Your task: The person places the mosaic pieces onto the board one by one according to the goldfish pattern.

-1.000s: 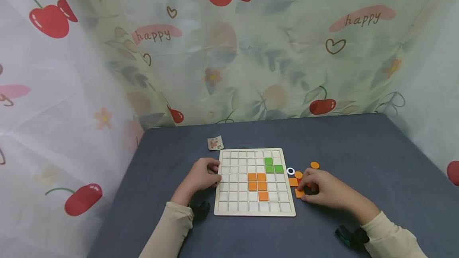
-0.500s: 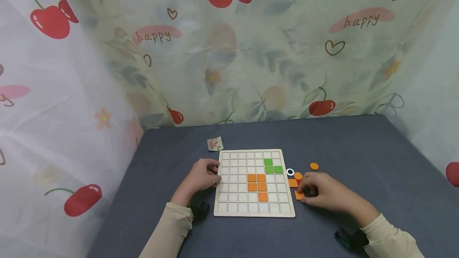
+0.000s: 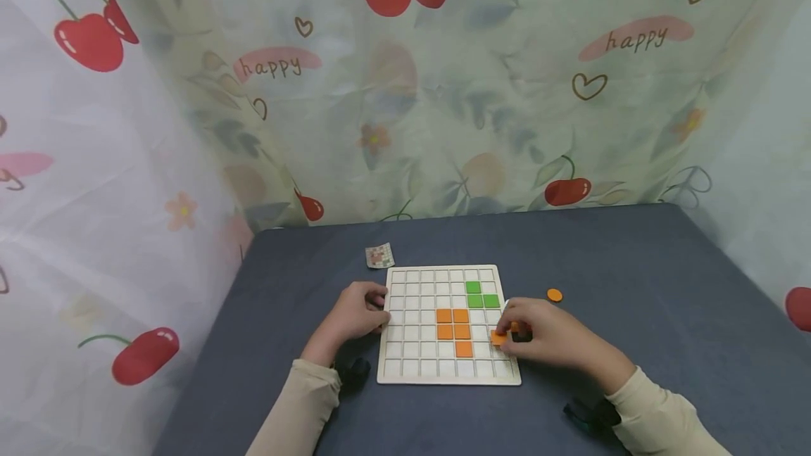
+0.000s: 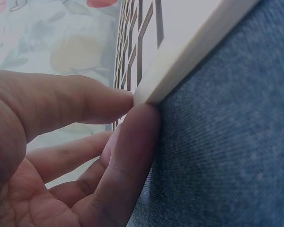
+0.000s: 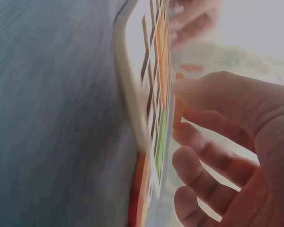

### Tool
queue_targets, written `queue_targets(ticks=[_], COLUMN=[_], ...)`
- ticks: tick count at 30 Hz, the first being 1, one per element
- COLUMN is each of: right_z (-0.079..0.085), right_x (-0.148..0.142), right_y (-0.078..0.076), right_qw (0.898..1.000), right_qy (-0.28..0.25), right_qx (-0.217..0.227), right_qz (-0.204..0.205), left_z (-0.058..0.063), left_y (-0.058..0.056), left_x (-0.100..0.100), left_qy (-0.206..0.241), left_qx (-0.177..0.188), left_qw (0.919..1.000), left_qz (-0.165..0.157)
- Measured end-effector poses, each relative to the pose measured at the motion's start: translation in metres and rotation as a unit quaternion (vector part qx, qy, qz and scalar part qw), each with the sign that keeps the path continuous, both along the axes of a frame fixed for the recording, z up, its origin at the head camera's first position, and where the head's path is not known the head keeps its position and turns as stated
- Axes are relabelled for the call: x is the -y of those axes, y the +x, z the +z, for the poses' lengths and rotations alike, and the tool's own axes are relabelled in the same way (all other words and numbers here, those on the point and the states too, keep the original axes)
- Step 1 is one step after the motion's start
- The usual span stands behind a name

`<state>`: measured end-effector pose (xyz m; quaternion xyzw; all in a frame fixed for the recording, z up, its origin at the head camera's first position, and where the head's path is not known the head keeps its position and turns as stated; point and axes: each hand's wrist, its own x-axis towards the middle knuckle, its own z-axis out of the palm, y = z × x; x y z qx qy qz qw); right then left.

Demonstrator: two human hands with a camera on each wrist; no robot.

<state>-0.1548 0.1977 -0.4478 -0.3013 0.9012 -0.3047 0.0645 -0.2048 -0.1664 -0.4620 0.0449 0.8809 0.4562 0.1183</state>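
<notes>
A pale fabric backdrop [image 3: 405, 76] printed with cherries, hearts and the word "happy" hangs behind and to both sides of a dark surface [image 3: 443, 421]. On that surface lies a white gridded board [image 3: 410, 350], flat, nearer the person than the far edge. Long cream sleeves [image 3: 298, 400] end just short of the hands. The right hand [image 3: 545, 329] is over the board's right edge, thumb and fingertips pinching one orange tile [image 3: 498, 338], which the right wrist view shows raised off the grid. The left hand [image 3: 355, 312] pinches the board's left edge between thumb and finger. Just beyond the far left corner lies a small patterned card [image 3: 379, 256]. Five orange squares [image 3: 462, 331] sit in the grid, a two-by-two block plus one below its right column; three green squares [image 3: 474, 301] form an L farther up and right. Orange and red pieces [image 5: 141, 175] lie beside the right edge, partly hidden, and an orange disc [image 3: 554, 295] lies apart from the board, beyond the right hand.
</notes>
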Motion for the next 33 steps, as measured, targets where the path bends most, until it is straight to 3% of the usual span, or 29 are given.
queue_targets(ticks=[13, 33], right_z=[-0.007, -0.009], right_x=[0.068, 0.083], right_y=[-0.009, -0.007], right_qw=[0.997, 0.997], right_qy=[0.013, 0.035], right_qx=[-0.039, -0.041], right_qz=[0.063, 0.060], left_z=[-0.005, -0.006], left_y=[-0.001, -0.004], left_x=[0.002, 0.002], left_qy=[0.013, 0.017], left_qx=[0.002, -0.002], left_qw=[0.9999, 0.9998], left_qz=[0.000, 0.000])
